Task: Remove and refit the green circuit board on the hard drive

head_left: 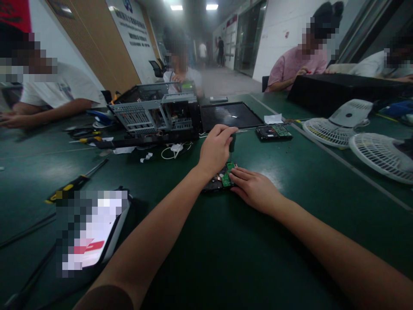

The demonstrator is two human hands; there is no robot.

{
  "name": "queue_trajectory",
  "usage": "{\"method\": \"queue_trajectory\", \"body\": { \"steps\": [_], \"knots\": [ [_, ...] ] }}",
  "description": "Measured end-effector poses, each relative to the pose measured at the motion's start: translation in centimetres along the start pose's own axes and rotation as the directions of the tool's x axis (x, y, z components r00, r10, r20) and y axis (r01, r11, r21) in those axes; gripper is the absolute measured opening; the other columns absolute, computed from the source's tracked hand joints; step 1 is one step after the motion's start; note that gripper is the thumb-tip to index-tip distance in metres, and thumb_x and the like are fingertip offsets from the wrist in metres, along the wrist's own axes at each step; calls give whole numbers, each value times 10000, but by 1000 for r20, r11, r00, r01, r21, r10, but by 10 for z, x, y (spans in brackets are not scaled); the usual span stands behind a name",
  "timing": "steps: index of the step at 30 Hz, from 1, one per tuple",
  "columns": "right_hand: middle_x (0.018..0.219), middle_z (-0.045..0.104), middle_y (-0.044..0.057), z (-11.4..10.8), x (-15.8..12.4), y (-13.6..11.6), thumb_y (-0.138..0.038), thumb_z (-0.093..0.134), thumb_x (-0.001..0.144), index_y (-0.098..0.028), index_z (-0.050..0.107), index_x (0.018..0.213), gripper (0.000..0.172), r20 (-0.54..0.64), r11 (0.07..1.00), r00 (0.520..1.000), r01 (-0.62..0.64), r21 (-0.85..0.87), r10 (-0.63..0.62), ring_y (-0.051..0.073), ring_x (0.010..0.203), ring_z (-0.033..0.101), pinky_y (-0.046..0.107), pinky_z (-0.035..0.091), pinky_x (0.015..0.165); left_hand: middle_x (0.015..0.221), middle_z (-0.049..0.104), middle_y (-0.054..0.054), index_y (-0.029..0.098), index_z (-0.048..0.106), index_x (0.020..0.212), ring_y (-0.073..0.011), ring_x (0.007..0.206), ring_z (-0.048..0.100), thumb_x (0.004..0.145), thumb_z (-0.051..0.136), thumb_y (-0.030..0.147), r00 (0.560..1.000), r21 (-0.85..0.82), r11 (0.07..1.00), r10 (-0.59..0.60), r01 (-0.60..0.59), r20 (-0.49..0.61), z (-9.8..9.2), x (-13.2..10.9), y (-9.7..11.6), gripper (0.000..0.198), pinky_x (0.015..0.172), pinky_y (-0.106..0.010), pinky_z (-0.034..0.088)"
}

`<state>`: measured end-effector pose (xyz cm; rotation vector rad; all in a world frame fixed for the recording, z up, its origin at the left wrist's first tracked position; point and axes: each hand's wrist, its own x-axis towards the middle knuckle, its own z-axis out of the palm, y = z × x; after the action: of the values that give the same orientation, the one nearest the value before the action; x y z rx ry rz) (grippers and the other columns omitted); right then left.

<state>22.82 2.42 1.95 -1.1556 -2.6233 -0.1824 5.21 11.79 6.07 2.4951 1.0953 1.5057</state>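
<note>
A hard drive (213, 185) with a green circuit board (228, 175) facing up lies on the green table in front of me. My left hand (217, 148) is closed round the dark handle of a screwdriver (232, 144), held upright. Its thin shaft points down at the far part of the board; whether the tip sits in a screw is too small to tell. From the right, my right hand (254, 187) grips the drive's side, fingers resting on the board's edge. The hand hides that end of the drive.
Ahead stands an opened computer case (155, 114) beside a black panel (230, 116). Another hard drive (274, 132) lies to the right, near white fan parts (335, 125). A phone (97, 232) and a yellow-black screwdriver (69, 188) lie left. Several people sit around the table.
</note>
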Motion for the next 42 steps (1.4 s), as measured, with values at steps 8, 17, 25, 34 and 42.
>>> {"method": "queue_trajectory", "body": {
  "steps": [8, 17, 25, 34, 42],
  "knots": [
    [1404, 646, 175, -2, 0, -1, -277, 576, 997, -77, 657, 1342, 407, -1, 1000, 1000, -2, -6, 2, 316, 1346, 581, 458, 496, 1131, 1270, 670, -76, 192, 635, 1282, -203, 1179, 628, 959, 553, 57, 999, -30, 1000, 8, -7, 41, -2, 0, 1, 360, 1049, -357, 505],
    [1392, 651, 185, -2, 1, 0, -251, 603, 974, -104, 677, 1327, 389, -27, 998, 1000, -7, 62, 9, 318, 1344, 583, 484, 502, 1119, 1185, 703, -68, 222, 587, 1203, -214, 1011, 691, 945, 664, 174, 997, -78, 994, -79, 80, 15, 4, -3, -2, 274, 903, -375, 571],
    [1376, 664, 178, -1, 1, -1, -263, 594, 982, -110, 677, 1315, 376, -34, 999, 999, -5, 52, 7, 307, 1337, 591, 473, 504, 1118, 1156, 632, -61, 237, 603, 1147, -209, 1045, 641, 918, 694, 132, 996, -88, 993, -87, 84, -28, 7, -5, -4, 269, 915, -367, 564],
    [1371, 666, 182, -2, 1, -1, -256, 590, 984, -108, 678, 1311, 370, -29, 999, 1000, -2, 45, 3, 314, 1336, 590, 481, 515, 1105, 1115, 668, -57, 221, 588, 1167, -201, 972, 656, 919, 695, 147, 993, -38, 993, -111, 110, -35, 4, -3, -6, 280, 876, -357, 564],
    [1377, 662, 184, -2, 0, -1, -257, 590, 980, -102, 673, 1320, 382, -36, 999, 999, -3, 44, 4, 315, 1336, 590, 481, 516, 1106, 999, 721, -28, 222, 542, 1058, -185, 828, 697, 907, 763, 289, 981, -86, 982, -177, 170, -78, 5, -3, -5, 275, 755, -330, 567]
  ]
}}
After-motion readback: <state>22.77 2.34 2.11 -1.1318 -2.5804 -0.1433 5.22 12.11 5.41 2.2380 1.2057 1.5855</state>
